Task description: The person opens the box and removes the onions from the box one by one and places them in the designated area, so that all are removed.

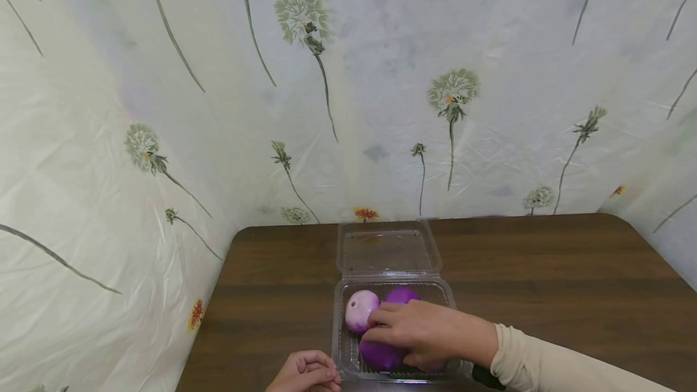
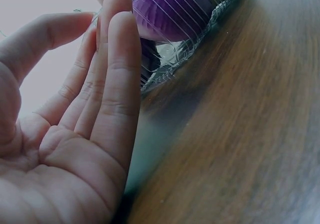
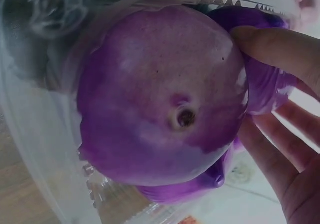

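Several shiny purple onions sit in a clear plastic container with its lid folded back. My right hand reaches over them from the right and grips the front-left onion, thumb on one side and fingers on the other. A paler onion stands at the back left, and another onion shows behind my knuckles. Close to the right wrist camera, a big onion turns its brown root spot outward. At the container's front-left corner, my left hand pinches the rim between thumb and fingertips.
The container rests on a dark wood-grain table, close to its front edge. Behind and beside the table hangs a pale plastic sheet printed with dandelions. A beige sleeve covers the right forearm.
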`<state>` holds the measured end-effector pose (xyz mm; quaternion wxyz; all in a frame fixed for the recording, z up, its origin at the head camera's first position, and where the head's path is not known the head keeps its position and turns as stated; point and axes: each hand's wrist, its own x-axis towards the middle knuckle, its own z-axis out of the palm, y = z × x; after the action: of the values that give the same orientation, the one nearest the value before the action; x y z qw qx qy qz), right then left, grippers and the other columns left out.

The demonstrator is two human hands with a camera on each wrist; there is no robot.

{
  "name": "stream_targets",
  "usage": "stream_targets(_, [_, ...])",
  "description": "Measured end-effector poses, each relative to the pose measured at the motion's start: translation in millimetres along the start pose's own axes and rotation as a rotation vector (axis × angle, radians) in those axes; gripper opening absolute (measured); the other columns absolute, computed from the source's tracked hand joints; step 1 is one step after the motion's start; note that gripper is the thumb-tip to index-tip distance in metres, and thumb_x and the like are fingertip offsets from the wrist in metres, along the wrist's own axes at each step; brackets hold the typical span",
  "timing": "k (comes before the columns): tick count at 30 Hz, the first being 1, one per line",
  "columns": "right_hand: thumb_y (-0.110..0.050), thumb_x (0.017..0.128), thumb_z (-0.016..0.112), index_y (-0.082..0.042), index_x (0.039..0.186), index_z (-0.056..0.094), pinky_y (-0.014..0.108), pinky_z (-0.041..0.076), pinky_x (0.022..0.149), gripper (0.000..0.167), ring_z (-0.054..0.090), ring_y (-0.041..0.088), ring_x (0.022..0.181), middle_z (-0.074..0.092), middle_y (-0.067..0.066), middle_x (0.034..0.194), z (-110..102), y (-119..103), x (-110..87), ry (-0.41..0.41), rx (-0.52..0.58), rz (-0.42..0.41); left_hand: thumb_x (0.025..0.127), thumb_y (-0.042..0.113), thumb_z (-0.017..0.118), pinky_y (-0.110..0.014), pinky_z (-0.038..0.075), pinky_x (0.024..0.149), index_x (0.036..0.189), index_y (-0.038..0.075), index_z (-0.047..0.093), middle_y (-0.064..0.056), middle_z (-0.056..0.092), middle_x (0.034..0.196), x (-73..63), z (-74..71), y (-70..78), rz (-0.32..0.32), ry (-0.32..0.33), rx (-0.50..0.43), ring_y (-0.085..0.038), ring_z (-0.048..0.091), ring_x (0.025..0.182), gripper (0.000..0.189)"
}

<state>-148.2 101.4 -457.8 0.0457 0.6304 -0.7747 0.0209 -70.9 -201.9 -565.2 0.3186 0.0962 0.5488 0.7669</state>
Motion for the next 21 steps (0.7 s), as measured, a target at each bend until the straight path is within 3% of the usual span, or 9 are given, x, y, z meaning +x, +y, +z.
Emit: stream_targets(21, [-0.026, 0.066, 0.092, -0.023, 0.134, 0.061, 0.018, 0.057, 0.087, 0.075, 0.059, 0.006, 0.113, 0.060, -0.008, 0.123, 0.5, -2.6, 2.7, -0.014, -0.038, 0.012, 0.100, 0.013, 0.067, -0.018, 0.062, 0.079, 0.098, 0.016, 0.072, 0.007, 0.078, 0.093, -1.1, 4.3, 4.8, -0.021, 0.032, 0.002, -0.004, 0.075, 0.087, 0.006])
